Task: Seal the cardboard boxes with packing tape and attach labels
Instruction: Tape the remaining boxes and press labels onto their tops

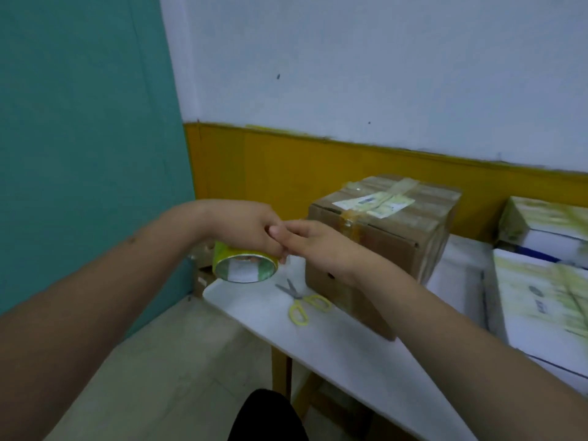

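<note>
My left hand (245, 229) grips a roll of packing tape (244, 265) with a green and yellow core from above, held over the left corner of the white table (337, 345). My right hand (318, 246) reaches in from the right, its fingers stretched out to the roll's top edge beside my left thumb; the fingertips are partly hidden. A brown cardboard box (381, 246) stands just behind my right hand, with clear tape and a pale label (375, 201) across its top. Yellow-handled scissors (302, 300) lie on the table in front of the box.
White boxes with green print (541, 300) are stacked at the table's right end. A yellow and white wall runs behind the table, and a teal panel stands at the left. Small cardboard boxes (203, 275) sit on the floor past the table's corner.
</note>
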The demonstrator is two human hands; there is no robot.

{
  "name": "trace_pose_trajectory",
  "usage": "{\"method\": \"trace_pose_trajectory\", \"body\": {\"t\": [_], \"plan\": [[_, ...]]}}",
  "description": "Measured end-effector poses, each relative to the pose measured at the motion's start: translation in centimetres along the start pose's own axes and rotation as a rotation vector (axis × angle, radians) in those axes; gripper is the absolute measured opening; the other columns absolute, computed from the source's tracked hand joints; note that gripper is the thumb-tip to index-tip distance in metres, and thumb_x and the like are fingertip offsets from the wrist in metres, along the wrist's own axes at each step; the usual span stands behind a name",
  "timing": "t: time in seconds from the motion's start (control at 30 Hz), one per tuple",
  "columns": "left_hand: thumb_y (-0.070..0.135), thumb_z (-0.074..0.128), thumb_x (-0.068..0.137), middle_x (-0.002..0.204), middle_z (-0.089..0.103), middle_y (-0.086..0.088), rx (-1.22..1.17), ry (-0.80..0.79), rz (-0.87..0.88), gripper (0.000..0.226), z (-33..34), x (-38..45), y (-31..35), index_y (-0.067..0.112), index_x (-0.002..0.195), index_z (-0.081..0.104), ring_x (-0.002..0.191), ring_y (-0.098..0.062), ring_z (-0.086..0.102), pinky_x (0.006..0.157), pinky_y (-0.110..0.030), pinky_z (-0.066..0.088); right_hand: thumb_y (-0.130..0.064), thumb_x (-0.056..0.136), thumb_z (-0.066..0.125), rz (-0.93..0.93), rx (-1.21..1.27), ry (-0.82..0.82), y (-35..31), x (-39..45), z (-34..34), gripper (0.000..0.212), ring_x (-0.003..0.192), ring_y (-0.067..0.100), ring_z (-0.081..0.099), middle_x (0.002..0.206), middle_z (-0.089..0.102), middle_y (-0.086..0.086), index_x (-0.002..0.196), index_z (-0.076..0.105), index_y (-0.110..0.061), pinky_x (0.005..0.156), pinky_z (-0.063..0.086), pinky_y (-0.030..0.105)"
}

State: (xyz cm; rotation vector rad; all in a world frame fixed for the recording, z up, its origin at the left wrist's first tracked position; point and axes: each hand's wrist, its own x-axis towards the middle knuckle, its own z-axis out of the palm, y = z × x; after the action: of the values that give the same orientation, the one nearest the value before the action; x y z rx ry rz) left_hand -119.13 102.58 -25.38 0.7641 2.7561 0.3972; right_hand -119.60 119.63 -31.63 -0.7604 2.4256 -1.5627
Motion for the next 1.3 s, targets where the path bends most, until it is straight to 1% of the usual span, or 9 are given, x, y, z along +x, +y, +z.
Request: {"method": "trace_pose_trajectory", "body": {"t": [0.1, 0.2, 0.37, 0.43, 0.53, 0.67, 0.77, 0.87, 1.3], "plan": [[0.029, 0.069, 0.094, 0.086, 0.073, 0.010, -0.112, -0.034, 0.145, 0.008, -3.0, 0.2, 2.6, 0.030, 0.090, 0.076, 0.078, -0.007, 0.065, 0.077, -0.030, 0.051, -0.050, 0.088, 0.064, -0.020, 0.007, 0.038, -2.3, -1.0, -3.9, 0.046, 0.075, 0.006, 0.059, 0.077, 0.066, 0.006, 0.100, 0.073, -0.007, 0.072, 0.045, 0.020], [0.031, 0.071, 0.092, 0.083, 0.072, 0.007, -0.142, 0.007, 0.227, 0.010, -5.2, 1.3, 4.8, 0.035, 0.085, 0.076, 0.076, -0.003, 0.061, 0.075, -0.027, 0.049, -0.067, 0.073, 0.069, -0.045, -0.084, 0.065, -4.1, -2.5, -7.8, 0.057, 0.083, 0.019, 0.056, 0.087, 0.066, 0.021, 0.091, 0.073, -0.013, 0.078, 0.041, 0.036], [0.024, 0.067, 0.095, 0.083, 0.071, 0.000, -0.272, 0.043, 0.335, 0.010, -6.8, 3.6, 7.3, 0.021, 0.097, 0.076, 0.072, -0.005, 0.061, 0.067, -0.019, 0.049, -0.045, 0.083, 0.063, -0.024, -0.045, 0.061, -5.3, -4.9, -13.2, 0.032, 0.092, 0.012, 0.063, 0.092, 0.072, -0.005, 0.096, 0.072, -0.018, 0.078, 0.048, 0.022], [0.016, 0.062, 0.096, 0.089, 0.073, 0.005, -0.359, 0.054, 0.396, 0.013, -6.8, 4.6, 7.9, 0.013, 0.101, 0.074, 0.081, -0.004, 0.065, 0.072, -0.017, 0.051, -0.048, 0.084, 0.060, -0.015, 0.027, 0.085, -4.7, -5.5, -14.5, 0.032, 0.100, 0.013, 0.065, 0.100, 0.073, -0.004, 0.098, 0.072, -0.022, 0.082, 0.048, 0.025], [0.001, 0.053, 0.098, 0.079, 0.072, 0.012, -0.526, 0.051, 0.443, 0.015, -6.3, 6.4, 8.6, 0.004, 0.099, 0.068, 0.070, 0.001, 0.064, 0.064, -0.012, 0.049, -0.037, 0.087, 0.062, 0.004, 0.127, 0.145, -3.6, -6.2, -15.7, 0.027, 0.101, 0.014, 0.068, 0.104, 0.073, 0.001, 0.103, 0.071, -0.017, 0.086, 0.052, 0.027], [0.004, 0.058, 0.095, 0.085, 0.072, 0.007, -0.612, 0.015, 0.450, 0.016, -6.0, 8.3, 8.5, 0.012, 0.090, 0.072, 0.076, -0.006, 0.064, 0.068, -0.019, 0.050, -0.028, 0.086, 0.068, -0.002, 0.218, 0.242, -3.0, -6.8, -16.9, 0.030, 0.100, 0.016, 0.069, 0.110, 0.070, 0.009, 0.109, 0.068, -0.009, 0.087, 0.053, 0.029], [0.013, 0.068, 0.088, 0.101, 0.070, -0.007, -0.632, 0.000, 0.454, 0.007, -5.8, 9.6, 8.5, 0.013, 0.091, 0.074, 0.090, -0.019, 0.064, 0.076, -0.024, 0.052, -0.046, 0.084, 0.060, 0.066, 0.255, 0.138, -3.0, -6.7, -17.5, 0.050, 0.104, 0.017, 0.065, 0.115, 0.068, 0.007, 0.119, 0.064, -0.011, 0.094, 0.046, 0.034], [0.011, 0.067, 0.087, 0.111, 0.066, -0.016, -0.703, -0.029, 0.475, 0.008, -5.8, 10.3, 8.8, 0.014, 0.089, 0.074, 0.097, -0.026, 0.061, 0.080, -0.027, 0.053, -0.057, 0.088, 0.047, 0.119, 0.271, 0.080, -2.6, -6.1, -18.5, 0.050, 0.104, 0.018, 0.062, 0.110, 0.069, 0.001, 0.116, 0.065, -0.019, 0.098, 0.040, 0.039], [0.010, 0.056, 0.083, 0.079, 0.065, 0.001, -0.765, -0.192, 0.560, 0.022, -5.5, 11.6, 9.9, 0.020, 0.078, 0.075, 0.071, -0.012, 0.061, 0.065, -0.021, 0.050, -0.053, 0.082, 0.067, 0.054, 0.337, 0.012, -2.6, -6.3, -19.8, 0.034, 0.089, 0.011, 0.055, 0.097, 0.060, -0.001, 0.098, 0.067, -0.023, 0.083, 0.045, 0.029]]}}
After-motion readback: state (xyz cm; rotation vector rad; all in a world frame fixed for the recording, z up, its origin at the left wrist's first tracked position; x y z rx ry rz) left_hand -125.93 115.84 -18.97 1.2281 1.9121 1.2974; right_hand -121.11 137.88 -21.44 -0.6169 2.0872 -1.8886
